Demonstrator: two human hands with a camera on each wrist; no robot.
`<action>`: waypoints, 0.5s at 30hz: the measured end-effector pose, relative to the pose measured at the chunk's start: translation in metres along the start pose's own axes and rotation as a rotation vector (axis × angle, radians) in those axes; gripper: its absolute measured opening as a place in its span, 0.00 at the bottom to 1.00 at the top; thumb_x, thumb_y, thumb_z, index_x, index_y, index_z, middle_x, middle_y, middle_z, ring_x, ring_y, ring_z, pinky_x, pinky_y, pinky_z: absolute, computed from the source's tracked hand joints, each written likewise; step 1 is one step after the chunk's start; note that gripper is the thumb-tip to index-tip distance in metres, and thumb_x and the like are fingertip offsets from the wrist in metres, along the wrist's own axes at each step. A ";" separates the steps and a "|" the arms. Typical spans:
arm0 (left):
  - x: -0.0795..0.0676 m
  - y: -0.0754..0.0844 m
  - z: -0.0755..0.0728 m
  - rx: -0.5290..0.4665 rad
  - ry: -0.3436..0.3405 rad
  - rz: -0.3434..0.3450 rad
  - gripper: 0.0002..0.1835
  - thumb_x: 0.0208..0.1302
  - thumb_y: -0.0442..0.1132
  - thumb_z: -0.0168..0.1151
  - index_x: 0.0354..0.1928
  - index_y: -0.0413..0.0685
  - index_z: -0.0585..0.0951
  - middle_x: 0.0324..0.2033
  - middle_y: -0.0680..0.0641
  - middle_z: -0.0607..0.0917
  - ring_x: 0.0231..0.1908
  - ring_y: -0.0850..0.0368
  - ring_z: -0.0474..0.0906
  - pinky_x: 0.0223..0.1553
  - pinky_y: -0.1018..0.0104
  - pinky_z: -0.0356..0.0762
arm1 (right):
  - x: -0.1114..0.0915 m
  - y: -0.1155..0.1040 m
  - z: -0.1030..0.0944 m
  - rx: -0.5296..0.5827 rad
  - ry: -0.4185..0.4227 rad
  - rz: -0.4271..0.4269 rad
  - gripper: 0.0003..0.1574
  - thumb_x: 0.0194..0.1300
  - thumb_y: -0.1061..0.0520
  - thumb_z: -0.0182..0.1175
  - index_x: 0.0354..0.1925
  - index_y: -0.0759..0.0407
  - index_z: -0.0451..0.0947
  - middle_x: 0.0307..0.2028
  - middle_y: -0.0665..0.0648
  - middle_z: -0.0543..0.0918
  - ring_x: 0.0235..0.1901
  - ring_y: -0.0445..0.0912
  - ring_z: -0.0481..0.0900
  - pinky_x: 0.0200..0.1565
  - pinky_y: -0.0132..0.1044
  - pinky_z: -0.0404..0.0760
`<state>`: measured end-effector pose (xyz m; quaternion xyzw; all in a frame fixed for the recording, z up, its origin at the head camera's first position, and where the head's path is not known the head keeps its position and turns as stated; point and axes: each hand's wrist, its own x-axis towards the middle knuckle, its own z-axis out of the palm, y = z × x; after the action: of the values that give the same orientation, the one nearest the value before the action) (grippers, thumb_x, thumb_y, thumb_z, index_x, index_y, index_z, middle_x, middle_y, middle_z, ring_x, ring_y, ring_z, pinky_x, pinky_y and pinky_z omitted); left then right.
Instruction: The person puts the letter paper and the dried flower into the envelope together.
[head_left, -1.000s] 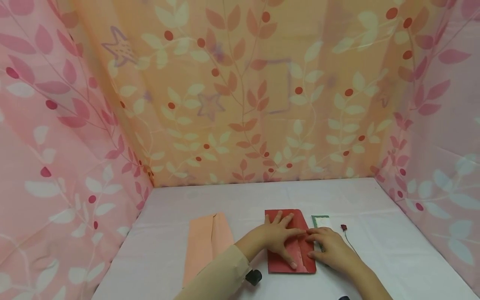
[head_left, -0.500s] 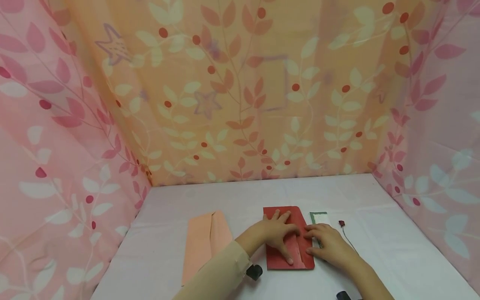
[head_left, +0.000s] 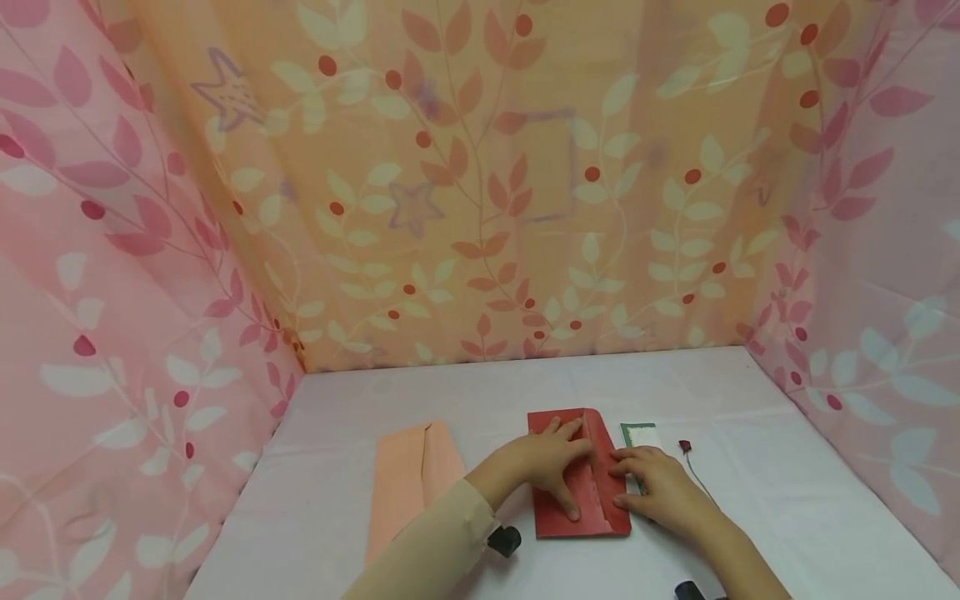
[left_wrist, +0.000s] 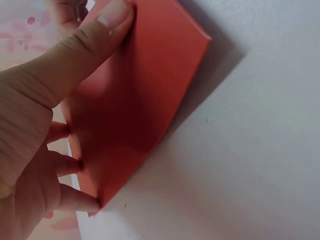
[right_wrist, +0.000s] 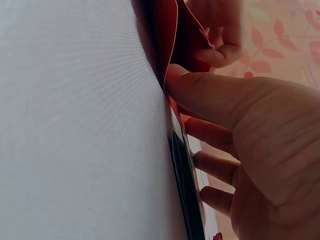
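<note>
A red envelope (head_left: 561, 523) lies on the white table, its flap (head_left: 611, 492) turned to the right and its mouth slightly gaping. My left hand (head_left: 542, 465) holds it from above, thumb and fingers bent and pressing on its face. In the left wrist view the paper bows beneath the thumb (left_wrist: 112, 17). My right hand (head_left: 660, 487) holds the flap's edge. In the right wrist view its thumb (right_wrist: 200, 87) meets the red paper, with the fingers on the other side. Partly under the right hand is a green-bordered white card (head_left: 637, 433).
A peach envelope (head_left: 401, 479) lies left of the red one, partly covered by the left sleeve (head_left: 442, 533). A dried red rose (head_left: 686, 447) on a thin stem lies right of the card. Patterned cloth (head_left: 465, 208) hangs behind the table and at both sides.
My left fingers and thumb have drawn inward on the red envelope, and its index finger has left the flap. The envelope's mouth gapes more. My right hand has hardly moved.
</note>
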<state>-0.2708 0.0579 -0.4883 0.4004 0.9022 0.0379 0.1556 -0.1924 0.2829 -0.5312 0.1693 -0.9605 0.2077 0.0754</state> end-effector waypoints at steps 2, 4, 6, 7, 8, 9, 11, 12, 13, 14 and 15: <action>0.001 -0.003 0.001 -0.017 0.009 0.011 0.49 0.31 0.71 0.73 0.63 0.84 0.63 0.75 0.57 0.49 0.74 0.43 0.45 0.57 0.39 0.71 | 0.000 0.001 -0.001 0.003 0.002 -0.005 0.25 0.49 0.41 0.73 0.46 0.44 0.83 0.57 0.49 0.79 0.60 0.53 0.71 0.59 0.61 0.66; 0.001 -0.005 0.001 -0.032 0.016 0.023 0.47 0.32 0.70 0.73 0.61 0.84 0.64 0.75 0.57 0.49 0.74 0.42 0.45 0.57 0.40 0.72 | 0.000 0.002 -0.001 0.006 0.001 0.000 0.25 0.49 0.41 0.73 0.46 0.44 0.83 0.57 0.49 0.78 0.60 0.53 0.71 0.59 0.61 0.66; 0.000 -0.007 0.002 -0.040 0.017 0.036 0.45 0.32 0.70 0.73 0.59 0.85 0.65 0.75 0.58 0.49 0.74 0.42 0.44 0.56 0.40 0.73 | 0.000 0.003 0.000 0.008 -0.005 0.014 0.25 0.49 0.40 0.73 0.46 0.43 0.83 0.57 0.48 0.78 0.61 0.52 0.71 0.59 0.61 0.66; 0.000 -0.008 0.002 -0.045 0.015 0.045 0.45 0.33 0.69 0.74 0.59 0.84 0.65 0.75 0.58 0.48 0.74 0.42 0.44 0.56 0.40 0.73 | 0.000 0.003 0.001 0.009 -0.010 0.025 0.25 0.49 0.40 0.73 0.46 0.42 0.83 0.57 0.47 0.78 0.61 0.52 0.71 0.59 0.61 0.66; -0.001 -0.009 0.001 -0.050 0.014 0.053 0.45 0.33 0.69 0.74 0.58 0.84 0.65 0.75 0.58 0.48 0.74 0.43 0.44 0.56 0.40 0.73 | 0.000 0.004 0.002 0.011 -0.016 0.036 0.25 0.49 0.40 0.73 0.46 0.42 0.83 0.58 0.47 0.78 0.61 0.52 0.70 0.60 0.61 0.65; -0.001 -0.011 0.001 -0.054 0.011 0.061 0.45 0.33 0.68 0.75 0.59 0.84 0.64 0.75 0.58 0.48 0.74 0.43 0.44 0.56 0.41 0.72 | 0.000 0.005 0.003 0.014 -0.022 0.047 0.25 0.49 0.39 0.72 0.47 0.41 0.83 0.58 0.46 0.78 0.61 0.51 0.70 0.60 0.61 0.65; -0.003 -0.013 0.000 -0.060 0.006 0.077 0.46 0.32 0.68 0.76 0.59 0.82 0.64 0.75 0.57 0.47 0.74 0.42 0.44 0.57 0.41 0.72 | 0.000 0.006 0.004 0.017 -0.029 0.056 0.25 0.49 0.38 0.72 0.47 0.40 0.82 0.58 0.46 0.77 0.62 0.51 0.70 0.60 0.61 0.65; -0.004 -0.014 0.000 -0.061 0.006 0.083 0.47 0.32 0.67 0.76 0.60 0.82 0.64 0.75 0.57 0.46 0.74 0.42 0.44 0.58 0.42 0.71 | 0.001 0.006 0.004 0.020 -0.030 0.058 0.25 0.49 0.38 0.72 0.47 0.40 0.82 0.58 0.46 0.77 0.62 0.51 0.70 0.60 0.61 0.65; -0.005 -0.015 0.000 -0.065 0.008 0.089 0.48 0.32 0.67 0.76 0.60 0.81 0.63 0.75 0.57 0.46 0.74 0.42 0.44 0.59 0.42 0.71 | 0.001 0.006 0.004 0.022 -0.032 0.058 0.26 0.49 0.37 0.72 0.47 0.39 0.82 0.58 0.45 0.77 0.62 0.51 0.69 0.61 0.61 0.65; -0.007 -0.016 -0.001 -0.062 0.011 0.095 0.48 0.32 0.67 0.76 0.61 0.80 0.63 0.75 0.57 0.45 0.74 0.42 0.44 0.59 0.43 0.70 | 0.001 0.006 0.004 0.024 -0.030 0.055 0.26 0.49 0.37 0.72 0.47 0.39 0.82 0.58 0.45 0.77 0.62 0.51 0.69 0.61 0.61 0.65; -0.008 -0.016 -0.002 -0.054 0.015 0.099 0.49 0.33 0.68 0.76 0.61 0.79 0.63 0.75 0.57 0.45 0.74 0.42 0.44 0.60 0.44 0.70 | 0.001 0.006 0.004 0.024 -0.024 0.051 0.25 0.49 0.37 0.72 0.47 0.39 0.82 0.58 0.45 0.77 0.62 0.51 0.69 0.61 0.61 0.65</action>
<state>-0.2779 0.0414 -0.4878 0.4400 0.8811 0.0728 0.1573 -0.1958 0.2862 -0.5364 0.1484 -0.9628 0.2189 0.0566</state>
